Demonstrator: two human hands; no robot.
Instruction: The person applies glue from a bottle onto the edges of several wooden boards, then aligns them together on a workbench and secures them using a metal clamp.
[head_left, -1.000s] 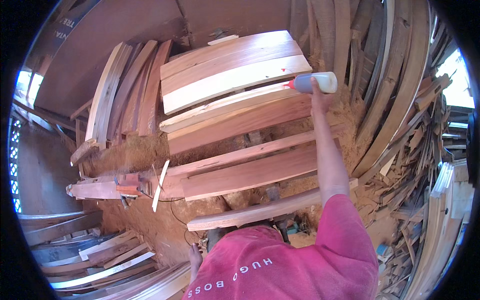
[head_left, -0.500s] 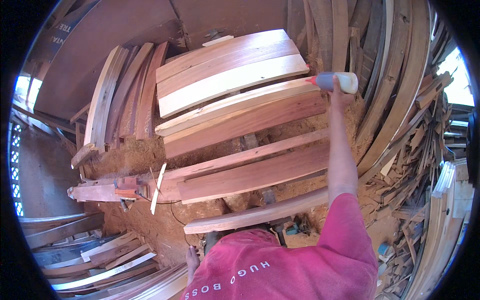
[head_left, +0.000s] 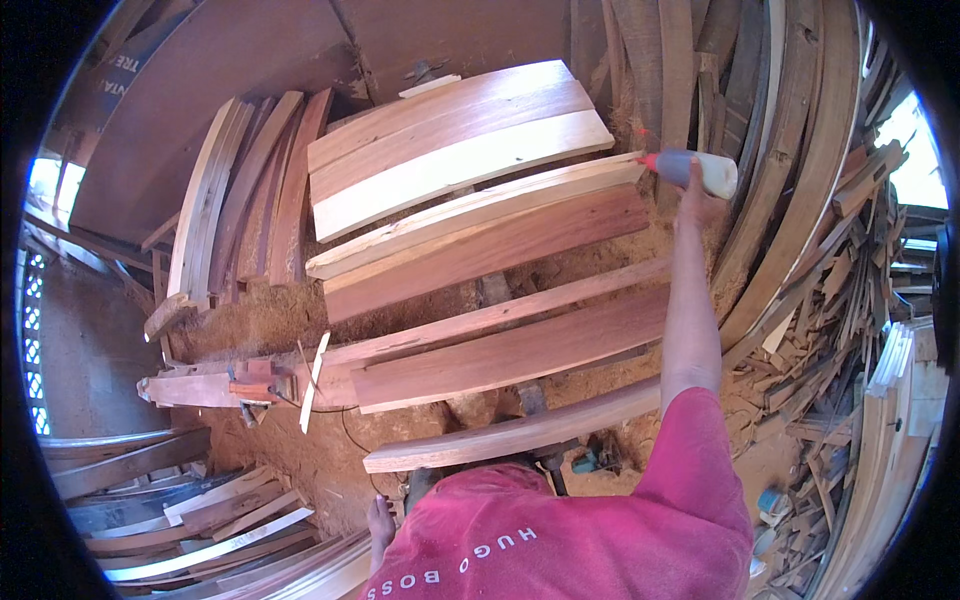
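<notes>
My right hand (head_left: 702, 206) reaches far forward, closed round a squeeze bottle (head_left: 718, 174) with a red nozzle, a dark band and a whitish body. The bottle lies nearly level, nozzle to the left, beside the right end of a narrow pale plank (head_left: 490, 211). Whether the nozzle touches the wood I cannot tell. Just nearer lies a reddish plank (head_left: 490, 250), and beyond are a white-faced board (head_left: 460, 172) and a reddish-brown board (head_left: 450, 118). Low down at my left side hangs my left hand (head_left: 381, 520), partly visible, fingers loosely extended, with nothing seen in it.
Nearer me lie more reddish planks (head_left: 520, 345) and a curved beam (head_left: 510, 432). An orange-brown tool (head_left: 256, 388) rests on the bench at left. Boards lean at the far left (head_left: 265, 190) and right (head_left: 800, 150). Offcuts (head_left: 830, 330) pile up at right; sawdust covers the ground.
My right hand and the bottle have moved slightly right and nearer to me. The bottle's nozzle now tilts a little upward. The boards keep their arrangement.
</notes>
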